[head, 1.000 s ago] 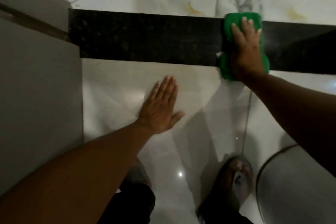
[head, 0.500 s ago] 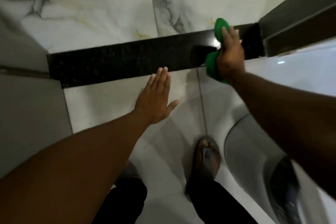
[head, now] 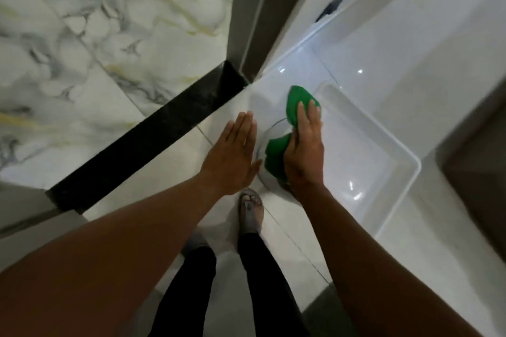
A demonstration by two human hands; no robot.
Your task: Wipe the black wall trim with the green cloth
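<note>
The black wall trim (head: pixel 142 142) runs diagonally from lower left to the grey door frame, under the marble wall. My right hand (head: pixel 304 150) grips the folded green cloth (head: pixel 298 104), which is now off the trim and held over the white floor, right of the trim's end. A lower fold of the cloth shows under my palm. My left hand (head: pixel 232 153) is flat and open, fingers together, just left of the cloth and below the trim, holding nothing.
A grey door frame (head: pixel 254 13) stands at the trim's right end. A clear plastic bin (head: pixel 383 156) sits on the floor to the right, with a round grey rim (head: pixel 262 180) under my right hand. My sandalled foot (head: pixel 250 210) and dark trouser legs are below.
The view has swung right and turned. My right hand carried the green cloth along the trim to its right end and off it, over the floor by the bin. My left hand followed rightward.
</note>
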